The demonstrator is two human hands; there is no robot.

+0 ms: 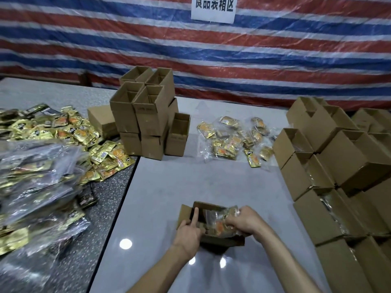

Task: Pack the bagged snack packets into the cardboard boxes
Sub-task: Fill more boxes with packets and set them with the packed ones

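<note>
bag, clear plastic, of gold snack packets [220, 225], half inside open brown cardboard box [222, 242], beneath clenched fingers of right hand [243, 222]; left hand [188, 233] pinches box wall, thumb against forefinger. likely light, slippery, floppy: grasp bunched top.

Two hands [187, 233] [243, 222], two tables [169, 187] [110, 197], one sign [213, 9].

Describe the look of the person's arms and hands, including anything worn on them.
Both the left hand and the right hand are bare: no gloves, and no ring shows. The left forearm and the right forearm are bare too, with no sleeve, watch or bracelet in view down to the picture's lower edge.
</note>
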